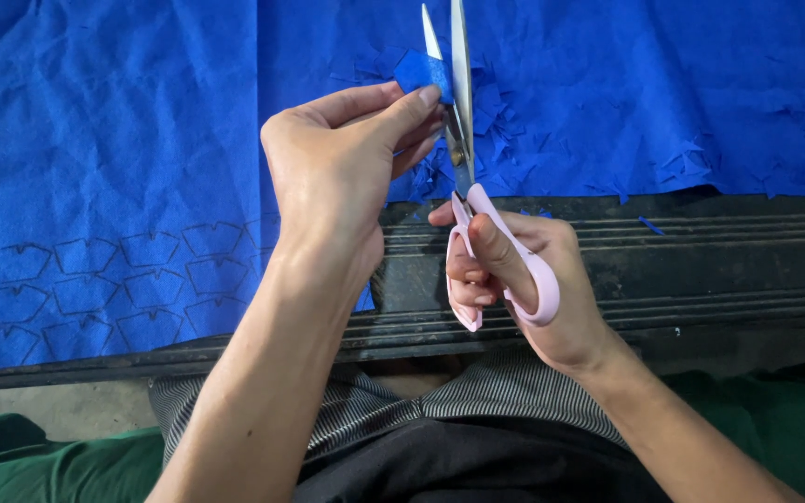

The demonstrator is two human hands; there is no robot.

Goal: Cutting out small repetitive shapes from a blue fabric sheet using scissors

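Covering the dark ridged bench [701, 261], blue fabric [123, 121]; left hand [337, 168] pinches a scrap [421, 73], right hand [524, 289] grips scissors [463, 140].

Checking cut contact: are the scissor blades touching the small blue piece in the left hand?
Touching. The head view shows the small blue piece, pinched by the left hand, sitting between the open blades of the scissors, against them.

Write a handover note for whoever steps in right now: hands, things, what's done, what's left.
Left hand: pinches a small blue fabric piece between the blades.
Right hand: grip on the pink-handled scissors, blades open and pointing away.
Blue cloth covers the dark bench; outlined shapes at left.
Done: scraps lie beyond the scissors.
Left: the held piece's cut is unfinished; the outlined shapes are uncut.
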